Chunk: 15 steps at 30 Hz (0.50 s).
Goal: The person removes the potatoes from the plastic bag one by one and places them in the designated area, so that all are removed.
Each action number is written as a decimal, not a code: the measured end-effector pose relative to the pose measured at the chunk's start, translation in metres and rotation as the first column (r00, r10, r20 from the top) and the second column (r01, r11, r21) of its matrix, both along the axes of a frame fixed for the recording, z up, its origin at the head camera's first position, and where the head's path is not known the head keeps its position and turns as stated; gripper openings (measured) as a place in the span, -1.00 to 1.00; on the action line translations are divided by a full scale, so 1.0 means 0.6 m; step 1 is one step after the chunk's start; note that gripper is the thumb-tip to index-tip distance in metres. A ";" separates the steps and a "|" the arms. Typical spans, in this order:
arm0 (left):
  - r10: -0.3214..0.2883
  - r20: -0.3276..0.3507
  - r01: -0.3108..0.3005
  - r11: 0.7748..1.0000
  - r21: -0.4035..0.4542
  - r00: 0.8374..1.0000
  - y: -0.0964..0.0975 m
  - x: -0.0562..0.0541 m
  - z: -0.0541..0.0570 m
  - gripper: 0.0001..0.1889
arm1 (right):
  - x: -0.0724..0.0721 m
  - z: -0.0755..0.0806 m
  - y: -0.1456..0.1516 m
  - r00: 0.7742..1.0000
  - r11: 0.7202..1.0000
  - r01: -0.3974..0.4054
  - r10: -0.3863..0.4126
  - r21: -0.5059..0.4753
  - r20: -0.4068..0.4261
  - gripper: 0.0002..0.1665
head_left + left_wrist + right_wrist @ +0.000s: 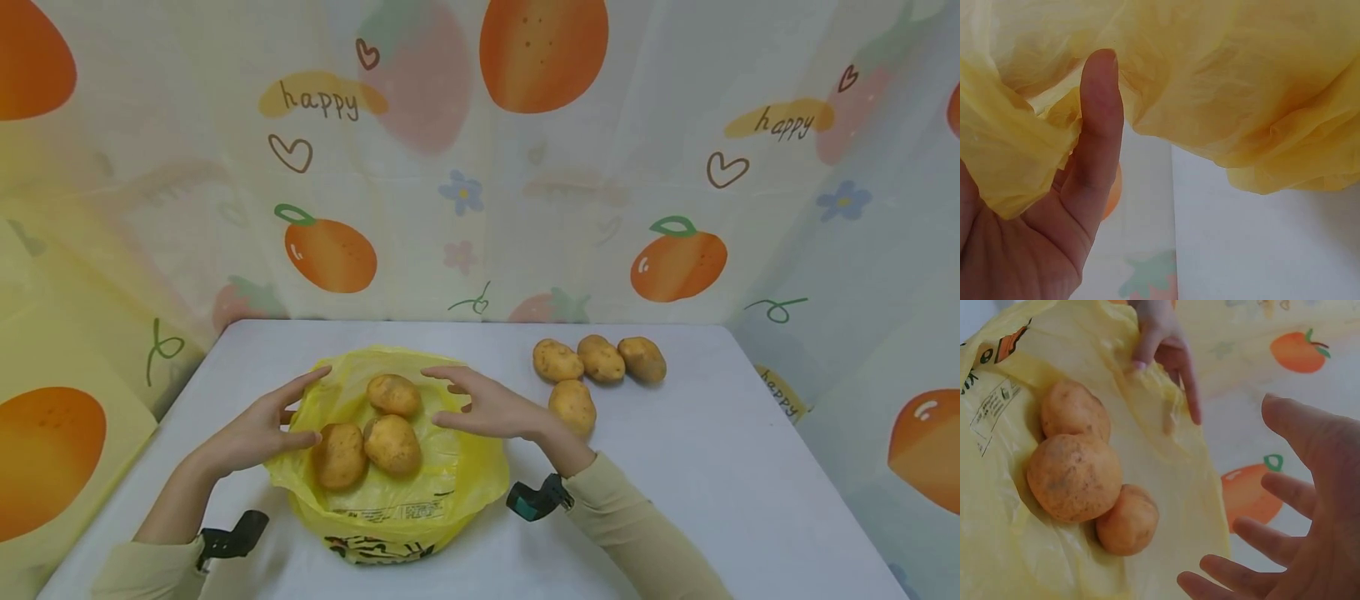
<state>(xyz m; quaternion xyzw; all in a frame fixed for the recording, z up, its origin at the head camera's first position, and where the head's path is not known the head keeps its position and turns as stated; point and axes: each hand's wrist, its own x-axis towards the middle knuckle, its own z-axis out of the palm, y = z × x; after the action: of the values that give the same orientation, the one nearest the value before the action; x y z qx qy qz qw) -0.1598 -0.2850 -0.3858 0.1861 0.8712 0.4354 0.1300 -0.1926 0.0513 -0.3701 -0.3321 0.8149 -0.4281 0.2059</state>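
Note:
A yellow plastic bag (480, 479) sits on the table with its mouth spread wide. Three potatoes lie in it: one at the back (394, 395), one in the middle (393, 446) and one at the left (341, 457). At the bag's left rim is my left hand (251, 429), thumb and fingers spread apart with the bag's edge between them. My right hand (491, 406) hovers over the right side of the bag, fingers apart and holding nothing. In the right wrist view its fingers (1269, 540) stand clear of the potatoes.
Several loose potatoes lie on the white table (712, 467), right of the bag: three in a back row (601, 359), and one nearer potato (572, 407), partly behind my right wrist. A fruit-printed curtain (525, 242) hangs behind the table and along its sides.

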 end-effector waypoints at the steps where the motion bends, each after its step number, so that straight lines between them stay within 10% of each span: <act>1: 0.000 0.005 0.000 1.000 0.002 1.000 0.000 0.000 0.000 -0.12 | -0.003 -0.003 -0.005 1.000 1.000 -0.008 0.008 0.002 0.003 -0.27; 15: -0.007 -0.011 0.007 1.000 0.000 1.000 0.000 -0.001 0.000 -0.12 | -0.031 -0.044 -0.054 0.998 1.000 -0.008 0.010 -0.025 0.057 -0.27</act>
<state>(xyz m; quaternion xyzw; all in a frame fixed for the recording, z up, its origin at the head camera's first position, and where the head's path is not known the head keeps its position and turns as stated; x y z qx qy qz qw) -0.1605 -0.2850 -0.3861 0.1916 0.8713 0.4338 0.1266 -0.2110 0.0190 -0.3964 -0.3259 0.8018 -0.4465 0.2270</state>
